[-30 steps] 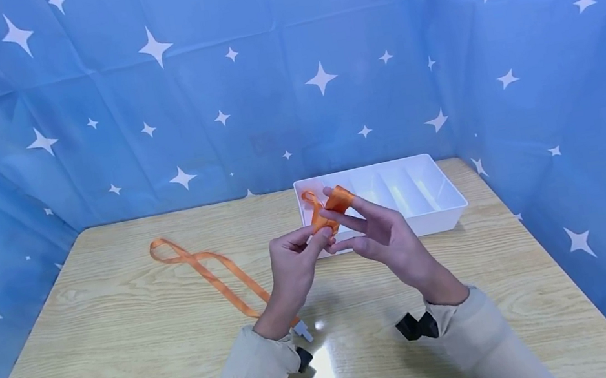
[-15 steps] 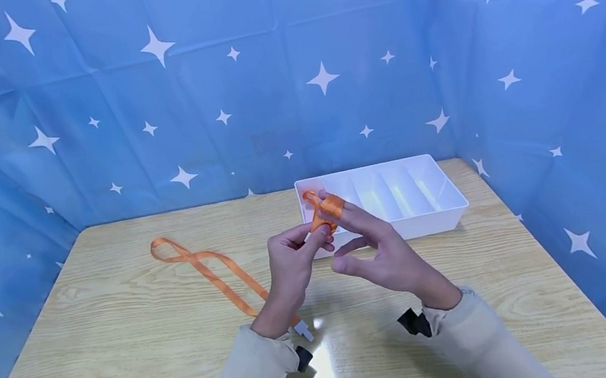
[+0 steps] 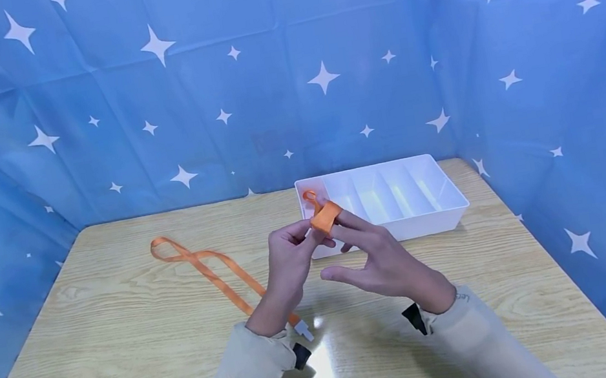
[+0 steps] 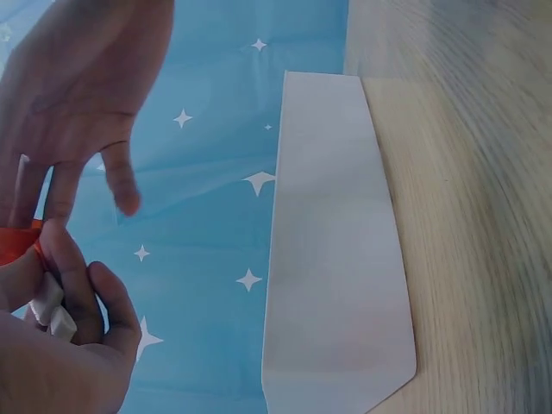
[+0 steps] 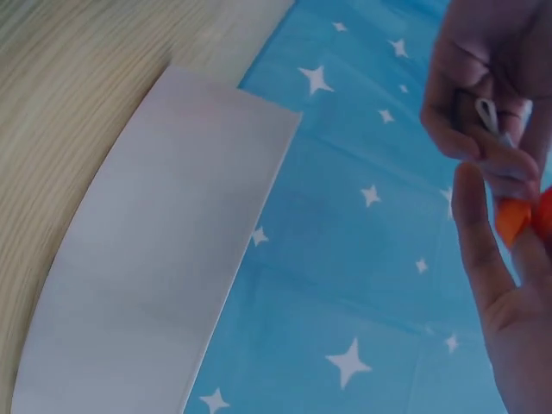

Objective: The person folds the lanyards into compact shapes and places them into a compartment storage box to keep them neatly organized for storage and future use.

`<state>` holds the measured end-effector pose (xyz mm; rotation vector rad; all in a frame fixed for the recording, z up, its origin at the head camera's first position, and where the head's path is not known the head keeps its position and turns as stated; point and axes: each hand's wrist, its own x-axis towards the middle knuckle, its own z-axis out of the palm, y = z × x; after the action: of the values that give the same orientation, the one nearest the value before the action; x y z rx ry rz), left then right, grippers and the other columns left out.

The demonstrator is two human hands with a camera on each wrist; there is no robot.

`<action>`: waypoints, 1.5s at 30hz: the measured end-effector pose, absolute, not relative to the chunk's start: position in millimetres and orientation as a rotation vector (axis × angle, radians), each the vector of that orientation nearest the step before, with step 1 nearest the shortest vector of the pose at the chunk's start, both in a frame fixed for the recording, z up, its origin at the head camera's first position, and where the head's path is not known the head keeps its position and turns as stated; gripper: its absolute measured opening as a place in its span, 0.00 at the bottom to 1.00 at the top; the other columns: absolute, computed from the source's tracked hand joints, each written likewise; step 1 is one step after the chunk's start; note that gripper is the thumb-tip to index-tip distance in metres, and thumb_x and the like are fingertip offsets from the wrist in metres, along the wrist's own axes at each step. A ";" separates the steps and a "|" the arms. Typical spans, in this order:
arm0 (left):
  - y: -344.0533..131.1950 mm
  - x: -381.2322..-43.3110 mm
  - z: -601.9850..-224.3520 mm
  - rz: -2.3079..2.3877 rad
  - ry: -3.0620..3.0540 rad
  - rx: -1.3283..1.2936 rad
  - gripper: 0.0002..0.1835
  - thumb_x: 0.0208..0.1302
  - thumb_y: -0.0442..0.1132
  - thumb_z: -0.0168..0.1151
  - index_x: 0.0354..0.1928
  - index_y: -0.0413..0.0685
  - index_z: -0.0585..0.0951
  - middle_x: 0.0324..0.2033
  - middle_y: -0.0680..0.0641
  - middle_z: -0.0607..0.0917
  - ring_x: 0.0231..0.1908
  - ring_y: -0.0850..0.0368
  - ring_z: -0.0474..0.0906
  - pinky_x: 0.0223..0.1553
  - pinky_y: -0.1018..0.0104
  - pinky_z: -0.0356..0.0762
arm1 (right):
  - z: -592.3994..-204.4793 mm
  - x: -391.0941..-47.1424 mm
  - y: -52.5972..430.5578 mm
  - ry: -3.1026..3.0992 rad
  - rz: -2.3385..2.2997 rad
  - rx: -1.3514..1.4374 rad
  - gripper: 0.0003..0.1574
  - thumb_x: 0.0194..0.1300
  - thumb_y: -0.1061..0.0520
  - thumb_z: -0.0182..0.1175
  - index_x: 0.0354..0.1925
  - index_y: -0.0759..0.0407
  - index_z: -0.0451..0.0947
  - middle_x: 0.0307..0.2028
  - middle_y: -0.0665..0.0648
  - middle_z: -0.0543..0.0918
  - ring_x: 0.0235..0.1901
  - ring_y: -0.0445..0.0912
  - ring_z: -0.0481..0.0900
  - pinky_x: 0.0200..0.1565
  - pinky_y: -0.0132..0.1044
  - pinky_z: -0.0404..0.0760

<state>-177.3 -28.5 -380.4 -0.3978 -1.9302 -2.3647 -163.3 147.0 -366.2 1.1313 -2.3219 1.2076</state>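
My left hand (image 3: pixel 289 256) pinches an orange lanyard (image 3: pixel 326 217) between thumb and fingers, in front of the white box. The lanyard's pale clip (image 4: pixel 59 315) shows within the left hand in the left wrist view. A flat band of the ribbon passes over the front fingers of my right hand (image 3: pixel 384 262), which are extended toward the left hand; its thumb stands apart. Beyond the fingertips, a small orange loop (image 3: pixel 309 195) overlaps the box's leftmost compartment. A second orange lanyard (image 3: pixel 223 282) lies on the table at left, its grey-white clip (image 3: pixel 303 329) near the left sleeve.
The white divided box (image 3: pixel 432 224) stands at the table's back right, its front wall just behind the hands. A blue curtain (image 3: pixel 242 93) with white stars rises behind and at both sides of the wooden table (image 3: pixel 115 348).
The right hand has turned and lowered its front fingers toward the left hand, bringing the ribbon band round over the left fingertips. The left hand keeps its pinch; the second lanyard has not moved.
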 end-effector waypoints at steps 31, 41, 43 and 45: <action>-39.2 -179.0 -375.7 -2.870 -1.783 -0.445 0.14 0.72 0.42 0.57 0.44 0.40 0.87 0.37 0.49 0.89 0.40 0.58 0.82 0.54 0.63 0.77 | -376.1 -168.9 155.5 -2.236 0.712 1.228 0.35 0.63 0.38 0.67 0.60 0.58 0.79 0.63 0.61 0.74 0.34 0.44 0.76 0.29 0.34 0.74; -41.2 -181.0 -381.2 -2.723 -1.955 -0.456 0.17 0.67 0.38 0.65 0.52 0.33 0.84 0.37 0.48 0.88 0.41 0.57 0.82 0.51 0.61 0.80 | -377.9 -165.1 154.8 -2.258 0.675 1.287 0.33 0.72 0.40 0.57 0.64 0.60 0.76 0.68 0.60 0.70 0.54 0.49 0.79 0.42 0.47 0.80; -41.2 -181.0 -380.1 -2.741 -1.945 -0.458 0.17 0.67 0.38 0.65 0.52 0.32 0.83 0.37 0.48 0.88 0.40 0.58 0.83 0.51 0.61 0.80 | -377.2 -163.9 155.3 -2.263 0.695 1.281 0.30 0.74 0.42 0.55 0.62 0.60 0.77 0.66 0.59 0.72 0.54 0.50 0.78 0.44 0.48 0.80; -41.1 -181.0 -378.6 -2.763 -1.929 -0.453 0.16 0.67 0.37 0.65 0.51 0.32 0.84 0.37 0.48 0.88 0.39 0.58 0.83 0.50 0.62 0.80 | -376.5 -163.5 155.6 -2.264 0.716 1.271 0.25 0.75 0.46 0.53 0.59 0.61 0.79 0.63 0.59 0.75 0.52 0.50 0.78 0.45 0.48 0.79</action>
<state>-181.0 -41.1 -378.6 -0.4535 -1.9293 -2.7625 -163.5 155.6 -376.5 1.2710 -2.2641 0.7157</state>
